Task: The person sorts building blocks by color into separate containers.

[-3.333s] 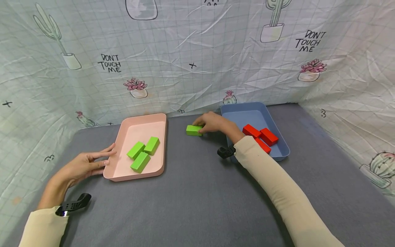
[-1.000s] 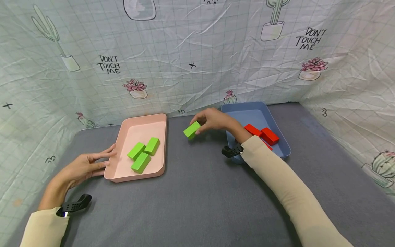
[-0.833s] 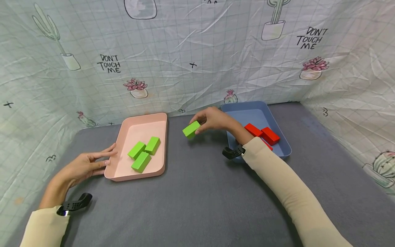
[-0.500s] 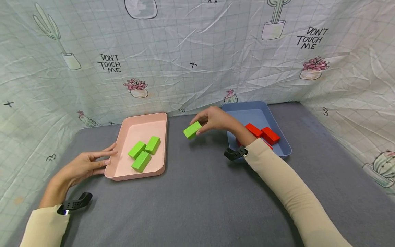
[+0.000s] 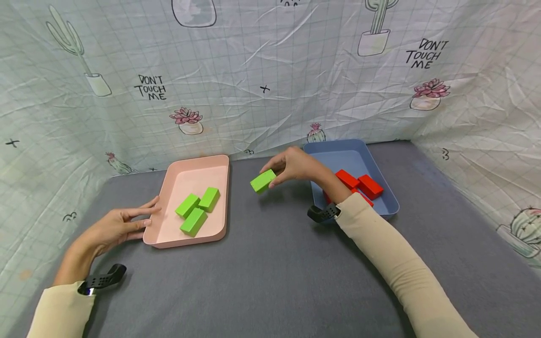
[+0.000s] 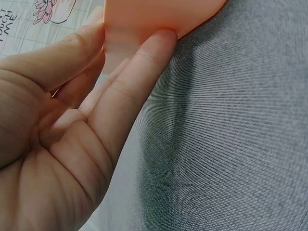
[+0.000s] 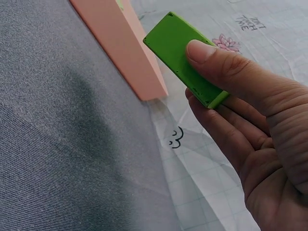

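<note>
My right hand (image 5: 296,164) pinches a green rectangular block (image 5: 263,181) between thumb and fingers. The block is tilted and held above the grey cloth, right of the pink tray (image 5: 221,206). In the right wrist view, the thumb presses the broad face of the green block (image 7: 178,53), with the fingers behind it. My left hand (image 5: 112,230) grips the left wall of the pink tray, with a finger over the rim and others outside. The left wrist view shows fingertips on the outer tray wall (image 6: 149,19). Three green blocks (image 5: 193,222) lie together in the pink tray.
A blue tray (image 5: 382,188) with several red blocks (image 5: 370,187) stands at the back right; my right forearm (image 5: 380,244) crosses over its near corner and hides part of it. A printed curtain (image 5: 262,70) hangs close behind both trays. Grey cloth (image 5: 253,281) covers the table.
My right hand has lifted the green block off the cloth and tilted it; in the last second it has moved only slightly. The left hand and both trays have stayed in place.
</note>
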Available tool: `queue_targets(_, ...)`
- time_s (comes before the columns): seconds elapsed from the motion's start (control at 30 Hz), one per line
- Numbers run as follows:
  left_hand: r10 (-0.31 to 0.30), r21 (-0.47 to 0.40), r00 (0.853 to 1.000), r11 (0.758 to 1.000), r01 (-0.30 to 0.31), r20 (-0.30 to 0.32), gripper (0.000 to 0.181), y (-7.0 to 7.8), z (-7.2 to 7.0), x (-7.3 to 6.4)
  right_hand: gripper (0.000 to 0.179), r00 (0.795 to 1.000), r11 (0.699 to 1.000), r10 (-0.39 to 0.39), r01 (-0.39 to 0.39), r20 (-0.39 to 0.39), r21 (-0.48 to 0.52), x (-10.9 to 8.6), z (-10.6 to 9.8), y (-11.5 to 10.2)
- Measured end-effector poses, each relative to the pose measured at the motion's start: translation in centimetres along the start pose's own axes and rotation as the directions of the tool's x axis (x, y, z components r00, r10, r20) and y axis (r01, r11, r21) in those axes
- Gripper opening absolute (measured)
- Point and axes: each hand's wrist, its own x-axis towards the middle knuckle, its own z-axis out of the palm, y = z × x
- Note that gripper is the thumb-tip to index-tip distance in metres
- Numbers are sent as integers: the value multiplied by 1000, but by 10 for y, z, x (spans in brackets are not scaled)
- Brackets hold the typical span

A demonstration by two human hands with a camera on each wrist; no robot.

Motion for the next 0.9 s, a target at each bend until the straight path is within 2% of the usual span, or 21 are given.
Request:
queue_targets(0.3,13,-12,1000,1000,-12,10,55,-1,3,-2,41,999,999,-48,48,6,-21,-1,2,-1)
queue_targets(0.9,14,-7,1000,1000,-14,14,53,-1,3,-4,40,996,996,-86,85,0,-33,-4,9,-6)
